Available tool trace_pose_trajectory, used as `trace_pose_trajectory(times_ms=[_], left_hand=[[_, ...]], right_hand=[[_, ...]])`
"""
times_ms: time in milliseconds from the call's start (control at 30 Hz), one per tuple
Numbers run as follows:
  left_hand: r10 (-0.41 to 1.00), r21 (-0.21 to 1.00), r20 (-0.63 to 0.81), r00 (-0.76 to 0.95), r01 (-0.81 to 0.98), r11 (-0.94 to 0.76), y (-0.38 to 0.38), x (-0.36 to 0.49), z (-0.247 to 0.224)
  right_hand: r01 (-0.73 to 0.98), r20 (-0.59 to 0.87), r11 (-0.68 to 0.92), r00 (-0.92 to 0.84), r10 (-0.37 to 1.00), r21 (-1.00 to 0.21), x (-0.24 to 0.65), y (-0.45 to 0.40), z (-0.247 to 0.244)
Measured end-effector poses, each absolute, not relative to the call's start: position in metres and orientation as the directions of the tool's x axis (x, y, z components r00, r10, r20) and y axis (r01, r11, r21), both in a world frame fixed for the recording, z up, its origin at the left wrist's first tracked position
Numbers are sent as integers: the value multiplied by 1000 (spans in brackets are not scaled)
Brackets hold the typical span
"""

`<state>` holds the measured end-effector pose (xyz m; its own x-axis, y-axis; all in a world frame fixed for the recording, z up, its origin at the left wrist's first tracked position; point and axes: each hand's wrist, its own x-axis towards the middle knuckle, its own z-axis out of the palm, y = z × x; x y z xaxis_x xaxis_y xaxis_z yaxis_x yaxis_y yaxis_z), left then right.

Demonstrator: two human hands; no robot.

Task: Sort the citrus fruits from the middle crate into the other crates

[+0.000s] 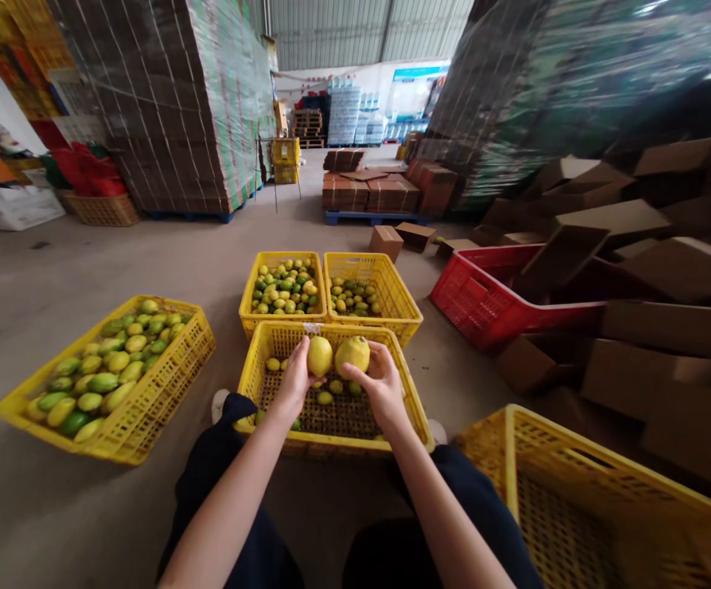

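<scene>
My left hand (294, 372) is closed round a yellow lemon (319, 357). A second, slightly larger lemon (353, 355) with a bumpy top sits in the fingers of my right hand (384, 383). Both fruits are held up side by side, a small gap between them, above a yellow plastic crate (413, 401) standing between my legs. Several lemons, yellow and green, lie scattered on that crate's grid floor; my hands and forearms hide part of it.
Two yellow crates (245, 298) (413, 309) with lemons stand just beyond. Another full crate (174, 384) is at left. At right are a yellow crate (510, 458), a red crate (471, 307) and heaped cardboard boxes (668, 343). Wrapped pallet stacks (164, 106) rise behind.
</scene>
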<state>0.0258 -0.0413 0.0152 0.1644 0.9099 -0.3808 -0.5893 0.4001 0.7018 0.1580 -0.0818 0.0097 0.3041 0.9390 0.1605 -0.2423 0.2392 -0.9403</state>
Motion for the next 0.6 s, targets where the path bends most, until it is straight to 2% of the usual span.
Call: trace_pose_trajectory(times_ms=[67, 200, 300, 400, 600], left_hand=[[883, 692, -431, 186, -560, 456, -39, 26, 15], [849, 645, -453, 270, -558, 522, -39, 24, 25], [843, 647, -455, 287, -543, 535, -39, 21, 31], [831, 597, -437, 345, -579, 555, -39, 19, 30], [820, 561, -395, 413, -598, 572, -39, 21, 23]], right_hand=[[-392, 39, 138, 252, 967, -909, 159, -80, 10], [-671, -153, -56, 86, 984, -739, 160, -77, 13], [-691, -161, -71, 66, 985, -719, 158, -77, 15], [-687, -148, -68, 59, 987, -724, 155, -77, 14], [-786, -362, -133, 121, 924, -604, 154, -72, 10]])
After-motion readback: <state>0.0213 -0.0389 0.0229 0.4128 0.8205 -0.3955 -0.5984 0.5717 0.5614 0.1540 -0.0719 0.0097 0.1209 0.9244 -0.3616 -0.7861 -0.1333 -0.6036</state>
